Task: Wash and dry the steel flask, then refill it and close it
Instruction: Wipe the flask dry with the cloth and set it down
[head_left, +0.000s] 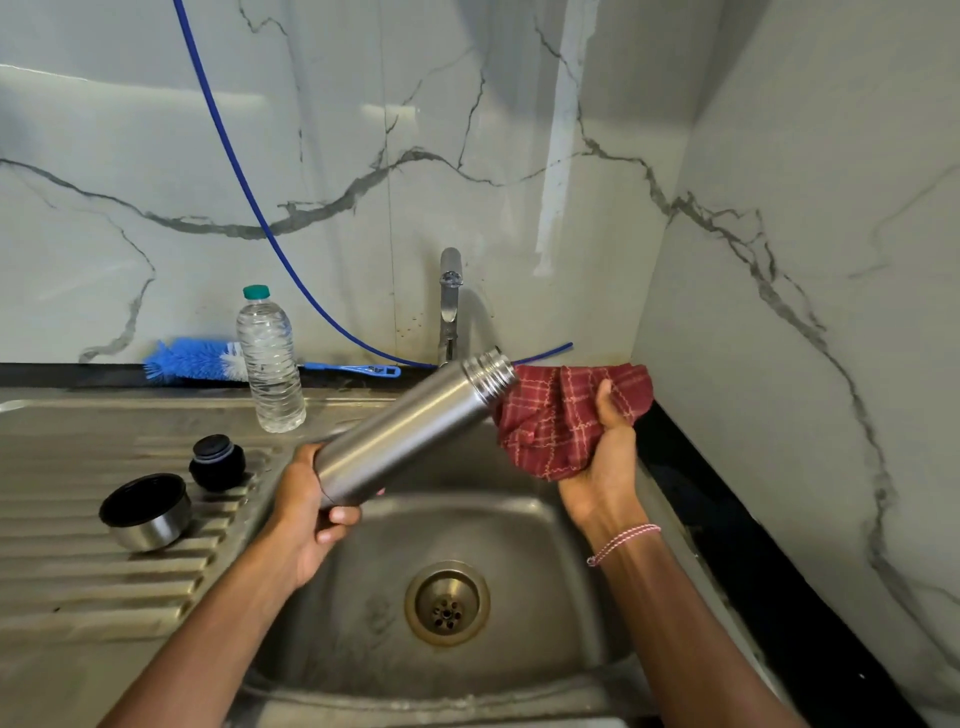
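My left hand (311, 506) grips the bottom end of the steel flask (410, 426), which is tilted above the sink basin with its open threaded neck pointing up and to the right. Just beside that neck, my right hand (605, 457) holds a bunched red checked cloth (556, 415). On the draining board to the left lie the flask's steel cup lid (148, 512), open side showing, and its black stopper (217, 462). A clear plastic water bottle (270, 364) with a green cap stands upright behind them.
The steel sink basin (545, 525) with its drain (447, 603) lies below the flask. A tap (450, 306) rises at the back wall, with no water running. A blue bottle brush (197, 359) lies along the back edge, and a blue tube (249, 197) hangs down the marble wall.
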